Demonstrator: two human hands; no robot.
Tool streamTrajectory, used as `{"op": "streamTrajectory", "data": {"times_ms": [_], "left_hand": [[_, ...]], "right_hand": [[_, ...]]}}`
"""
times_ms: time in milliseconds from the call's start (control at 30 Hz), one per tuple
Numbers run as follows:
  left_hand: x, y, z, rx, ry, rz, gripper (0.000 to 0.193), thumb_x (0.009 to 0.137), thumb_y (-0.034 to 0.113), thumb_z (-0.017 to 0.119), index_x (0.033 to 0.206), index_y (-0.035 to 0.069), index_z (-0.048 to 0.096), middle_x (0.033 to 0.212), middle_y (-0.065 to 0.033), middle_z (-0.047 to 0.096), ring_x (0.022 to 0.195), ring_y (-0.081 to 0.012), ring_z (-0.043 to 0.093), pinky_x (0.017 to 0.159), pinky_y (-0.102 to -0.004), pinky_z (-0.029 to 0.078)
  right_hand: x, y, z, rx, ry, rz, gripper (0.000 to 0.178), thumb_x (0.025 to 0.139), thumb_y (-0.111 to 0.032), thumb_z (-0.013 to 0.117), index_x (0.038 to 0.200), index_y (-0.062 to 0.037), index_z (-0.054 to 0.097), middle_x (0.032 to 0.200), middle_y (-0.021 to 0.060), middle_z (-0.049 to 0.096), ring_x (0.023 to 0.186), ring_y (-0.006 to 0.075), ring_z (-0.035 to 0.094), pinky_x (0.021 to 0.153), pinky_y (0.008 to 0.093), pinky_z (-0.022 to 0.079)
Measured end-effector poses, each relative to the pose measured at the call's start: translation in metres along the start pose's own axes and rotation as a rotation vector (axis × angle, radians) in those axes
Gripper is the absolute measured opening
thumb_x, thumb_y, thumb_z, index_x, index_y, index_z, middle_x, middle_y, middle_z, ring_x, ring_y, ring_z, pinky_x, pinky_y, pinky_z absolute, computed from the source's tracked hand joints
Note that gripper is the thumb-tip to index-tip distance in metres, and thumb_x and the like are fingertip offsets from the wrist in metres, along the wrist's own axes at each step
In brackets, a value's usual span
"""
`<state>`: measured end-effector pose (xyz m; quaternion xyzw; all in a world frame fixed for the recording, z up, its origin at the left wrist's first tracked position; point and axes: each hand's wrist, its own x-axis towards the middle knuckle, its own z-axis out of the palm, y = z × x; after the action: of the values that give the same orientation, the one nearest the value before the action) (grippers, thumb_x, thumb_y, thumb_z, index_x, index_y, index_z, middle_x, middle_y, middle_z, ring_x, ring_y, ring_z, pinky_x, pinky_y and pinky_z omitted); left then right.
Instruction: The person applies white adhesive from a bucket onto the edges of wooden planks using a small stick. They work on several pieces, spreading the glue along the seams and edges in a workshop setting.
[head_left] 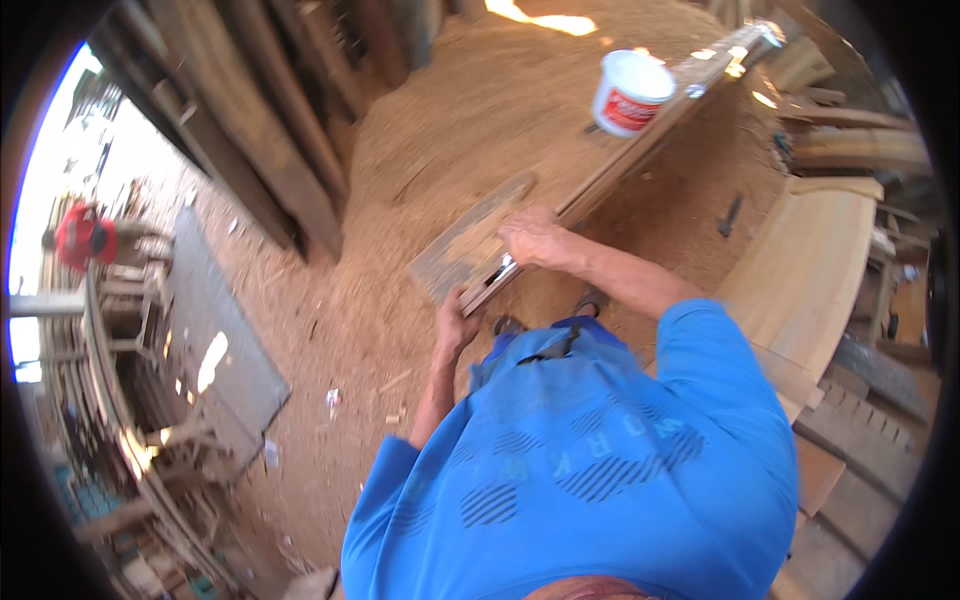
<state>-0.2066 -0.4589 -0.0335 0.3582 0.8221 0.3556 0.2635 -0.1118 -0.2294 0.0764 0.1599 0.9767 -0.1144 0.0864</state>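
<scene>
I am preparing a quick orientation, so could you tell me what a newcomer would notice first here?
The blue shirt fills the lower middle. Above it, the right hand rests on a long wooden plank, with the left hand at its near end. A white tub sits farther up the plank, over a sawdust floor.

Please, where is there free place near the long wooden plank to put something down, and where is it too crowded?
Free: the sawdust ground between the white tub and the leaning dark boards, and the dirt strip between the grey panel and the left hand. Crowded: the plank end where the right hand presses, and the stacked timber on the right.
</scene>
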Motion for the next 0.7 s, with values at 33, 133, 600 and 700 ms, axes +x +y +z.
{"op": "streamTrajectory", "data": {"times_ms": [33,133,600,700], "left_hand": [[-0.001,-0.001,-0.002,-0.003,0.009,-0.009,0.04,0.081,0.018,0.081,0.115,0.007,0.062,0.096,-0.0167,0.073,0.091,-0.0298,0.072,0.08,-0.04,0.056],[0.004,-0.022,0.005,-0.057,-0.006,-0.022,0.041,0.081,0.018,0.083,0.114,0.006,0.063,0.098,-0.0168,0.073,0.094,-0.0295,0.071,0.082,-0.0403,0.055],[0.006,-0.003,-0.001,0.016,0.003,0.021,0.041,0.08,0.026,0.083,0.11,0.006,0.063,0.097,-0.0196,0.073,0.094,-0.0332,0.071,0.082,-0.0414,0.055],[-0.004,0.02,-0.012,0.04,0.01,-0.088,0.037,0.082,0.024,0.082,0.11,0.007,0.064,0.098,-0.02,0.073,0.095,-0.0329,0.071,0.082,-0.0406,0.055]], "right_hand": [[-0.005,0.012,-0.008,0.016,0.061,0.027,0.013,0.078,-0.019,0.066,0.078,-0.0146,0.078,0.082,0.0125,0.075,0.081,0.0295,0.074,0.063,0.0435,0.056],[-0.016,0.035,-0.038,-0.042,0.071,0.134,0.009,0.071,-0.014,0.067,0.078,-0.0111,0.074,0.086,0.0147,0.075,0.084,0.0306,0.074,0.06,0.044,0.056],[-0.041,0.065,-0.051,0.068,0.091,0.193,0.019,0.058,-0.007,0.074,0.076,-0.0107,0.075,0.082,0.0147,0.072,0.088,0.0304,0.072,0.065,0.0412,0.057],[-0.059,0.045,-0.063,0.001,-0.139,0.202,0.015,0.055,-0.005,0.074,0.069,-0.0092,0.075,0.081,0.0162,0.073,0.081,0.0351,0.073,0.064,0.0436,0.058]]}}
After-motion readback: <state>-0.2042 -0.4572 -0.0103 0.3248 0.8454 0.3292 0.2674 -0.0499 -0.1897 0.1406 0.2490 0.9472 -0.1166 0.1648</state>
